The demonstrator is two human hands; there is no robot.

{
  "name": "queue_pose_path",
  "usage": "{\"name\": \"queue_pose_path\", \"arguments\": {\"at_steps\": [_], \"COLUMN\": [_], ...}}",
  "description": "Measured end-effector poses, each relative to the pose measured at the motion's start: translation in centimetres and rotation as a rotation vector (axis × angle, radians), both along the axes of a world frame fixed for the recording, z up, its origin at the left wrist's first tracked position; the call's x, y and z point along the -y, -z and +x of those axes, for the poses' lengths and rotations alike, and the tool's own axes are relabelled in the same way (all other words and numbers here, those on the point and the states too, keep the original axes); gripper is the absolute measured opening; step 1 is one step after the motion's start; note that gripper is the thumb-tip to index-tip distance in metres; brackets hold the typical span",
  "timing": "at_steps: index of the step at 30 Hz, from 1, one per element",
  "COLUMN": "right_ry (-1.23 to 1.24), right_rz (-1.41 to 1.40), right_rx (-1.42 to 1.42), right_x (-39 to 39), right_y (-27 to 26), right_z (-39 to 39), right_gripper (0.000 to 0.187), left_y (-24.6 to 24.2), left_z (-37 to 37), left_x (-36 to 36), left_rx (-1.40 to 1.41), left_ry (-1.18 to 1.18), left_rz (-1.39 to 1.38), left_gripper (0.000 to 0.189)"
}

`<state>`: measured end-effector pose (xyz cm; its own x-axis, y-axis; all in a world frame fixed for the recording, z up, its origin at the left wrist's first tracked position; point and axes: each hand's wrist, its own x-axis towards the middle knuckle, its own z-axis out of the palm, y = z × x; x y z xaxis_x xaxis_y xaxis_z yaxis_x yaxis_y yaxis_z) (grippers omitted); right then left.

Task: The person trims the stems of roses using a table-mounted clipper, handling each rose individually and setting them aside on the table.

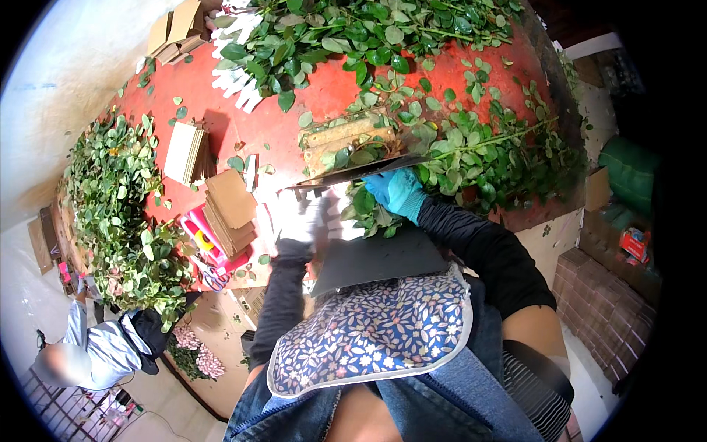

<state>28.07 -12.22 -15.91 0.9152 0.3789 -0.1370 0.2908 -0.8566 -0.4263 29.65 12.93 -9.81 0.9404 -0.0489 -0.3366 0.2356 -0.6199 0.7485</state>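
My right hand (393, 192), in a blue and teal glove, lies at the near edge of an upright dark panel (359, 170), over leafy green stems (373, 212). Whether its fingers grip the panel or the stems cannot be told. My left hand (301, 221), in a white glove, is blurred and washed out by bright light beside white paper strips (338, 212); its fingers are unclear. A dark flat sheet (381, 259) spreads between my forearms, above a floral apron (375, 331).
Cardboard pieces (229, 207) rest on a pink holder (201, 232) beside scissors (212, 276). Another cardboard stack (188, 152) stands on the red table (232, 121). Leafy stems pile at the left (116, 210), far edge (353, 33) and right (486, 149). A person (105, 342) is at lower left.
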Motion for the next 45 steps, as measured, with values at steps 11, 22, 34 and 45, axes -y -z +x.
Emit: {"name": "queue_pose_path", "arguments": {"at_steps": [11, 22, 34, 45], "right_ry": [0.017, 0.004, 0.030, -0.014], "right_rz": [0.055, 0.041, 0.053, 0.076], "right_rx": [0.192, 0.229, 0.230, 0.340], "right_x": [0.3, 0.4, 0.4, 0.4], "right_y": [-0.1, -0.1, 0.2, 0.5], "right_z": [-0.6, -0.4, -0.6, -0.6], "right_gripper": [0.034, 0.038, 0.040, 0.046], "left_y": [6.8, 2.5, -1.5, 4.4], "left_z": [0.0, -2.0, -6.2, -4.4], "left_x": [-2.5, 0.6, -7.8, -1.6], "left_rx": [0.329, -0.121, 0.235, 0.410], "left_ry": [0.026, 0.225, 0.218, 0.588], "left_rz": [0.371, -0.002, 0.398, 0.506], "left_gripper": [0.014, 0.026, 0.005, 0.017]}}
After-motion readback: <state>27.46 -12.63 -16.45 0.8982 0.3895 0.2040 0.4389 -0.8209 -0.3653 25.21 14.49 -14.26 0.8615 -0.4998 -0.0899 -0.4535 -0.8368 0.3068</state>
